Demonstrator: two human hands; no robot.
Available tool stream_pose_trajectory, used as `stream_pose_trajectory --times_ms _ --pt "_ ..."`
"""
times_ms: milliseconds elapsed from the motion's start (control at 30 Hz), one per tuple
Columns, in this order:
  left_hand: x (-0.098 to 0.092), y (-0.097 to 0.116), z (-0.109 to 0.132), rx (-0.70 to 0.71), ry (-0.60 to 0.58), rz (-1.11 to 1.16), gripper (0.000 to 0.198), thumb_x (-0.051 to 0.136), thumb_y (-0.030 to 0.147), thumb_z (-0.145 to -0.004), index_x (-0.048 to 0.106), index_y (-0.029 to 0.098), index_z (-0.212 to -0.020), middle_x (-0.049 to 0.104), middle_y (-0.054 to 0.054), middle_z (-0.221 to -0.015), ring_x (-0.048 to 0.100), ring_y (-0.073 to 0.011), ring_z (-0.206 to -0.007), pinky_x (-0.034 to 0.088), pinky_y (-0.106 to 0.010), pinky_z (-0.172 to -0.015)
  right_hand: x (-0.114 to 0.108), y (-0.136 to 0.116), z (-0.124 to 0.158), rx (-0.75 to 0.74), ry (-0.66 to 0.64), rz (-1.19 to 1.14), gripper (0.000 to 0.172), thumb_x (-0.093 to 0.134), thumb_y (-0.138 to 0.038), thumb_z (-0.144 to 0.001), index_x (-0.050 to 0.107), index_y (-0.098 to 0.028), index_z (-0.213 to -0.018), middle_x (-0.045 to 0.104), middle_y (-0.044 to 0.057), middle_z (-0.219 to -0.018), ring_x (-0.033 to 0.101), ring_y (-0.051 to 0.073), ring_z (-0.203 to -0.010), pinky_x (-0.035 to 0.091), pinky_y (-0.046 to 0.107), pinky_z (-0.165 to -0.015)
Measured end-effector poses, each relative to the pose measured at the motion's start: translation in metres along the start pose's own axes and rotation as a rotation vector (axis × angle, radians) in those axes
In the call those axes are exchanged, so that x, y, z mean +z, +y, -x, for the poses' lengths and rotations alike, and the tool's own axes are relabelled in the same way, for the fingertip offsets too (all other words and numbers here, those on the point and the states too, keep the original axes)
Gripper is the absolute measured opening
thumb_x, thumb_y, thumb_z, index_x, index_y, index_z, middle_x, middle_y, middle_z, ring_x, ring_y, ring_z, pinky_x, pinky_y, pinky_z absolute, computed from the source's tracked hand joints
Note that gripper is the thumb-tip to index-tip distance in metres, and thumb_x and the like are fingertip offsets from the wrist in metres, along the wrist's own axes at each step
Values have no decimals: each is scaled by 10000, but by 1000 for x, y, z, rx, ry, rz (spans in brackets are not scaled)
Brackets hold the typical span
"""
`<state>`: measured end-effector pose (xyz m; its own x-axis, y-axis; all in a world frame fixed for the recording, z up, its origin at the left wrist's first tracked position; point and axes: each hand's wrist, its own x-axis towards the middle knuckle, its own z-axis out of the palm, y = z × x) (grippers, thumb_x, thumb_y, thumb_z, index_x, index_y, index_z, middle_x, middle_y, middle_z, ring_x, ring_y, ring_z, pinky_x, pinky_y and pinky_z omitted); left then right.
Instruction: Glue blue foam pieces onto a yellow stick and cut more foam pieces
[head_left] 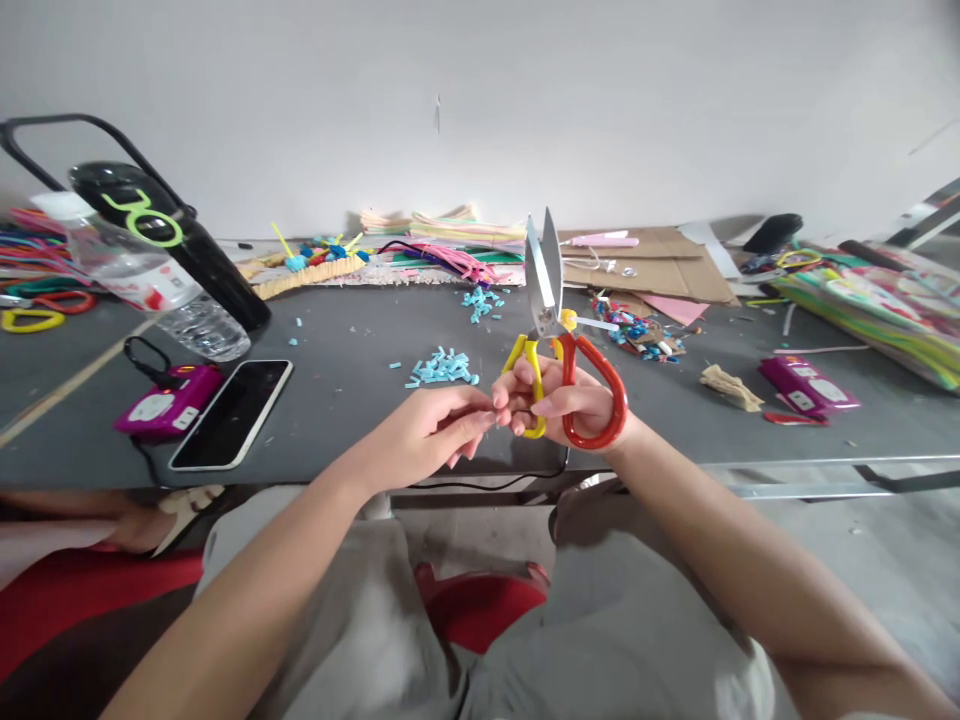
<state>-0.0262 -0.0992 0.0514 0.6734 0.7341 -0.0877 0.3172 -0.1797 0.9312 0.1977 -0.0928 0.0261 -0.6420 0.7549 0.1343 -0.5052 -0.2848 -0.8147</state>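
My right hand [574,400] has its fingers through the handles of a pair of scissors [551,285], one handle yellow and the other red. The blades point up, spread a little apart. Fingertips of my left hand [442,425] are pinched together and meet the right fingertips; whatever lies between them is too small to make out. Just beyond the hands, a loose pile of short light blue pieces [442,368] lies on the grey table [352,400]. A smaller pile of blue pieces [480,302] is behind it. Beside the scissors' pivot shows a small yellow piece [568,320] with a white stick.
At left are a phone [232,415], a purple box with a cable [169,402], a plastic bottle [161,275] and a black cylinder [187,260]. Cardboard [652,262] and pipe cleaners [465,262] line the back. Another purple box [806,385] and plastic packets [877,300] stand right.
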Motion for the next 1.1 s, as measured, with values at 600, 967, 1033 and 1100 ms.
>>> stream_pose_trajectory --times_ms 600,967,1033,1100 --pt "-11 -31 -21 82 325 -172 350 599 415 -934 659 150 -712 619 1 -612 471 -68 -487 362 -199 -478 -8 -1 7 -90 167 259 246 670 -115 -750 523 -226 -914 667 75 -1304 620 273 -1241 492 493 -1045" --pt "1 -43 -6 90 303 169 308 612 420 -940 743 162 -1048 655 -7 -645 474 -62 -477 390 -187 -457 3 -4 14 -26 142 355 217 652 -132 -815 501 -220 -943 657 113 -1325 661 250 -1159 538 397 -935" --pt "3 -41 -5 86 345 148 279 669 410 -901 765 158 -975 673 -18 -646 461 -61 -471 380 -186 -442 2 -3 15 -29 144 356 227 659 -131 -813 501 -220 -951 654 114 -1325 667 249 -1144 541 388 -917" --pt "4 -40 -5 65 404 116 253 732 400 -848 778 152 -873 701 -35 -653 453 -61 -459 371 -188 -422 1 -2 15 -37 153 358 239 663 -125 -810 503 -220 -961 656 113 -1317 674 245 -1126 544 373 -890"
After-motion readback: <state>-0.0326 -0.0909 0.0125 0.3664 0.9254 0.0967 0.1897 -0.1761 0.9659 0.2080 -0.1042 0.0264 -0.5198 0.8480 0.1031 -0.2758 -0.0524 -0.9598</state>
